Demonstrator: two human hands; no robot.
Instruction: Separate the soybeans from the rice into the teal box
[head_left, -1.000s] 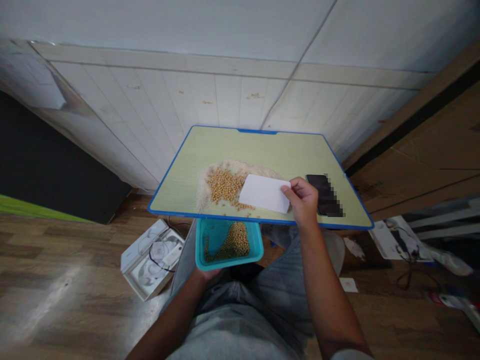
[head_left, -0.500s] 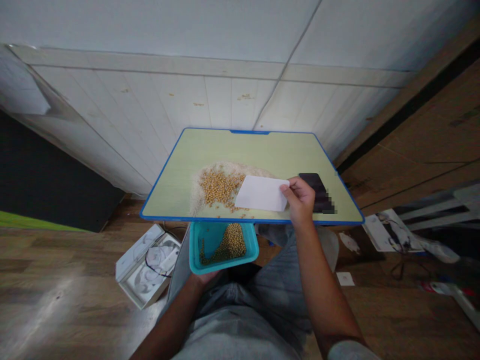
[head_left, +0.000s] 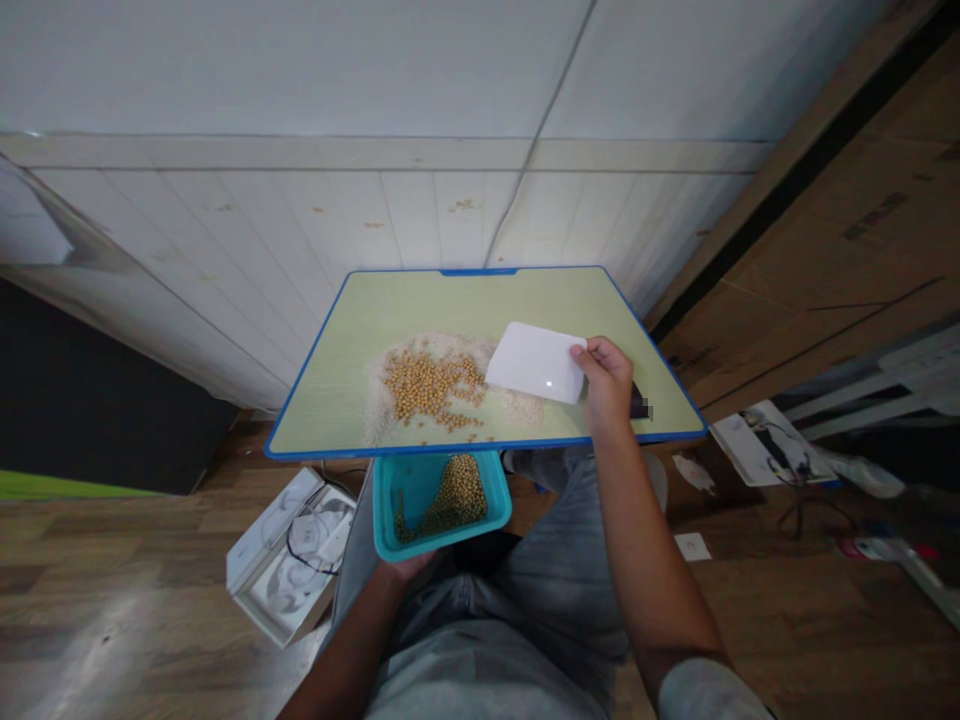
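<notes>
The right hand point(head_left: 607, 385) pinches a white card point(head_left: 534, 362), now lifted clear of the soybeans point(head_left: 427, 385); the left hand point(head_left: 405, 567), half hidden, seems to cup a teal tub point(head_left: 381, 500) below.

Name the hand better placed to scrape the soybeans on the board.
Right, probably: the right hand holds the white card beside the soybeans on the board. The left hand sits below the board's edge, under the teal tub.
</notes>
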